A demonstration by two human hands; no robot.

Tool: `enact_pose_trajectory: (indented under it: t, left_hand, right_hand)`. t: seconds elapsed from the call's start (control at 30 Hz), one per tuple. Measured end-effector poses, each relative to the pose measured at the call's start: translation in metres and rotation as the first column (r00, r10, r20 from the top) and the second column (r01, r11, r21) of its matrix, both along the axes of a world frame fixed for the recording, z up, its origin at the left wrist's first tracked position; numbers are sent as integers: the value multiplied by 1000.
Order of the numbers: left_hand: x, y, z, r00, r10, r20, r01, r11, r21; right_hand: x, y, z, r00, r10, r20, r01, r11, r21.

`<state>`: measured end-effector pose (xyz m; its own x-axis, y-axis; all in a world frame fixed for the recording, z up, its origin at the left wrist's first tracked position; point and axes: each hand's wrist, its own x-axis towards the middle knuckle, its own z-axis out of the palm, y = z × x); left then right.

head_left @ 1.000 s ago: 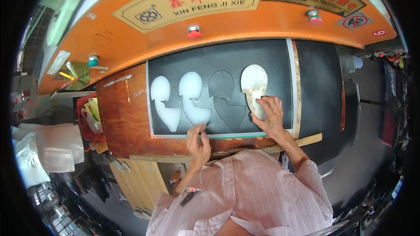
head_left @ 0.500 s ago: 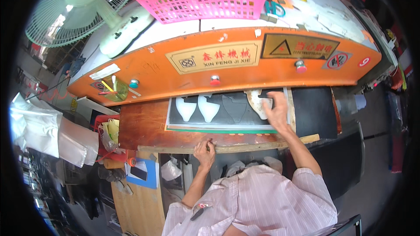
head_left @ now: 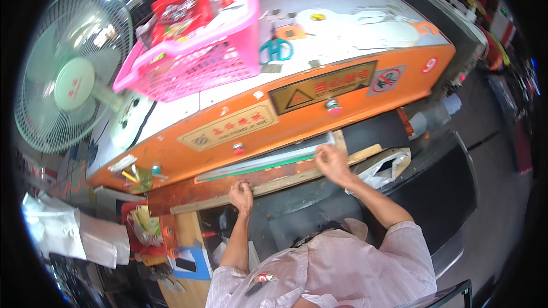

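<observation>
My left hand (head_left: 241, 195) is closed at the front of the brown wooden table, by its pale wooden edge strip (head_left: 274, 189). Whatever its curled fingers may hold is hidden. Further right, my right hand (head_left: 333, 165) is closed too, with its knuckles at the right front corner of a flat board (head_left: 260, 165) edged in grey-white and green. I cannot make out whether the fingers grip that corner. Only a narrow front strip of the board shows; the rest lies under the orange machine beam (head_left: 297, 106).
On top of the machine stand a pink basket (head_left: 200, 65) with packets, teal scissors (head_left: 276, 50) and a green fan (head_left: 74, 82). Push buttons (head_left: 238, 149) sit on the beam. A black sheet (head_left: 374, 137) lies at the right; a rolled white sheet (head_left: 379, 171) hangs beside the strip.
My right hand has left the pale cutout and come down to the board's front corner, its fingers now curled. The cutouts are out of sight under the beam. The view has turned and shifted.
</observation>
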<state>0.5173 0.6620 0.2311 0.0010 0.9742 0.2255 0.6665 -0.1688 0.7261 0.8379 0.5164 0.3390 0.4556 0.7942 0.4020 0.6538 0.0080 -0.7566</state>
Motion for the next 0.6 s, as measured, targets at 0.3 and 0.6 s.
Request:
enact_pose_trajectory:
  t: [0.3, 0.6]
  left_hand:
    - [-6, -3, 7, 999, -33, 38, 35, 997, -64]
    - [-22, -3, -10, 948, -197, 250, 230, 966, -115]
  right_hand:
    - [-73, -1, -82, 983, 87, 161, -62, 986, -157]
    - [-79, 0, -83, 998, 53, 39, -40, 957, -288]
